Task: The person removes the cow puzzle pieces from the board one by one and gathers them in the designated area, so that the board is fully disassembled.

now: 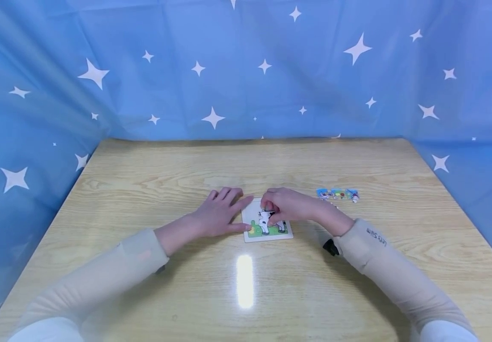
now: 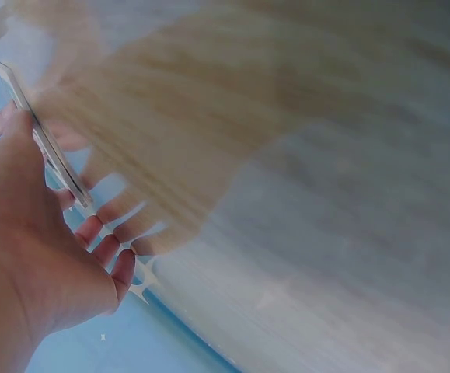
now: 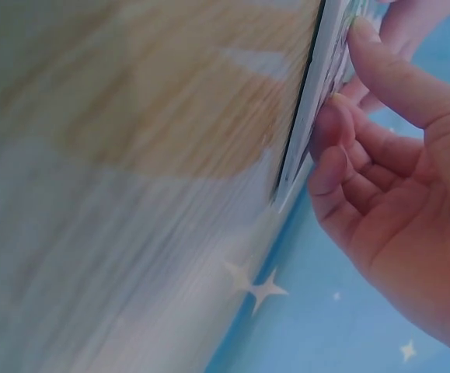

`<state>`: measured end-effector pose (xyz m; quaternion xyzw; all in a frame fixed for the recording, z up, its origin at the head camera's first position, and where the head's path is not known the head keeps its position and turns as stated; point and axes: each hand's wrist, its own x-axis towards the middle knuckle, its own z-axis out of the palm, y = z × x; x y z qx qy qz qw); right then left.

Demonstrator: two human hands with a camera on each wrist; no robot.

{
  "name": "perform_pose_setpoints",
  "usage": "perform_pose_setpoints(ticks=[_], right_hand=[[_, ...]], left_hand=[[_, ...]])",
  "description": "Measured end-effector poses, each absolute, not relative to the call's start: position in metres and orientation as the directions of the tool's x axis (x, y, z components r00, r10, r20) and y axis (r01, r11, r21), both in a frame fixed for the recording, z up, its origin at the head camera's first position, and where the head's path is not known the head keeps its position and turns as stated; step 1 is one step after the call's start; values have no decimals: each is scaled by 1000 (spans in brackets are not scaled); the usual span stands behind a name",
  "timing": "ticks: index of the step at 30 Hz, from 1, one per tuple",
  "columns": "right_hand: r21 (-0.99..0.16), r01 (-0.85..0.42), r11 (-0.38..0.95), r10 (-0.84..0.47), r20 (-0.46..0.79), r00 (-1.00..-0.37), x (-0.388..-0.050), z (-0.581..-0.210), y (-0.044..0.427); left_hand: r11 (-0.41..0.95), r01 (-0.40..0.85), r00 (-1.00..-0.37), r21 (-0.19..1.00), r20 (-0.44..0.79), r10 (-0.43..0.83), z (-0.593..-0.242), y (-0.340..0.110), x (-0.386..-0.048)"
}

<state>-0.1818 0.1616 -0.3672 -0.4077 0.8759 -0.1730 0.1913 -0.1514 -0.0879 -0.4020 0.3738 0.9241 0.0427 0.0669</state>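
A small jigsaw puzzle board [image 1: 267, 239] with a white border lies mid-table, showing a black-and-white cow on green grass. Its upper part is plain pale backing. Beside its left edge my left hand [image 1: 221, 213] rests with fingers spread, thumb and index fingertip touching the border. The left wrist view shows the left hand [image 2: 34, 217] against the board's thin edge. Over the cow, my right hand [image 1: 290, 205] pinches a puzzle piece [image 1: 265, 216] between curled index finger and thumb. In the right wrist view, the right hand [image 3: 395, 163] has its fingertips at the board's face.
Several loose puzzle pieces [image 1: 339, 194] lie to the right, behind the right forearm. The wood-grain table [image 1: 164, 166] ends at a blue star-patterned cloth [image 1: 246, 71]. A dark object [image 1: 330, 247], partly hidden, shows under the right wrist.
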Motion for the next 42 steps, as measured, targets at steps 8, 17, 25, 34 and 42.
perform_pose_setpoints(ticks=[8, 17, 25, 34, 42], right_hand=[[-421, -675, 607, -784, -174, -596, -179, -367, 162], [-376, -707, 599, -788, -121, -603, -173, -366, 163], [-413, -754, 510, -826, 8, -563, -168, -363, 165], [-439, -779, 448, -844, 79, -530, -162, -357, 165], [-479, -709, 518, -799, 27, -601, -155, -349, 170]], left_hand=[[716, 685, -711, 132, -91, 697, -403, -88, -152], [712, 688, -707, 144, -91, 701, -401, -87, -152], [717, 682, -712, 142, -94, 696, -403, -88, -153], [730, 669, -722, 141, -111, 683, -400, -90, -154], [721, 672, -713, 169, -116, 692, -400, -89, -153]])
